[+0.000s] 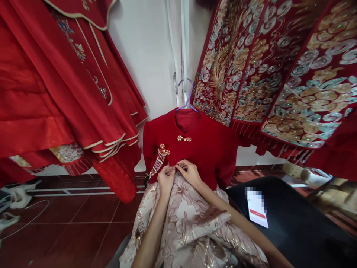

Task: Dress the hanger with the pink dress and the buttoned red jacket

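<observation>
A red jacket hangs in front of me on a purple hanger. At its neckline sits a gold-and-pearl clasp. A beaded brooch with hanging strands is on the left side of its chest. My left hand and my right hand meet at the jacket's lower front, their fingertips pinched close together. Something tiny is between them, too small to make out. Pale floral brocade fabric with metallic threads lies below my hands and over my lap.
Red garments hang on the left, and a heavily embroidered red garment with fringe on the right. A phone lies on a black seat. A white metal rail runs low above the tiled floor.
</observation>
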Motion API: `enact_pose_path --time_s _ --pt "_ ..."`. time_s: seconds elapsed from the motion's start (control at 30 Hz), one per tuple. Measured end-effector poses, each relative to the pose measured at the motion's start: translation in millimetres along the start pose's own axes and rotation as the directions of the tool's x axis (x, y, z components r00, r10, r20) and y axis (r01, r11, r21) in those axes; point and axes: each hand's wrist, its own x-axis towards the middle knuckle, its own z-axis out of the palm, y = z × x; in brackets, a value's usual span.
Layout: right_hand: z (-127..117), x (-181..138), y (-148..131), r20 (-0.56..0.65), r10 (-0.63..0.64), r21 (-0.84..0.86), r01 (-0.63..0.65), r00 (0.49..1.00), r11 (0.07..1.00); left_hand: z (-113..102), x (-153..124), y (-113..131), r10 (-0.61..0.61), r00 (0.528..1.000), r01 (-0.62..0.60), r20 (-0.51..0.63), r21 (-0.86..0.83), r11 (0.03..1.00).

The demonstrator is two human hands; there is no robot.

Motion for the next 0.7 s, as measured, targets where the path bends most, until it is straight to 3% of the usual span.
enact_pose_path --time_s 0.13,0.27,0.7 --pt "0 0 -6 0.050 -0.029 0.014 0.028 0.998 1.000 -8 -5 3 0.045 0.999 -0.045 0.003 0.065 0.997" --pt "2 4 -6 0.080 -0.074 -0.077 0.081 0.994 0.994 -14 -6 3 0.086 0.996 -0.091 0.039 0.155 0.984" --pt "5 3 -3 0.090 -0.083 -0.133 0.095 0.992 0.987 -12 8 -15 0.154 0.985 -0.167 0.071 0.244 0.955"
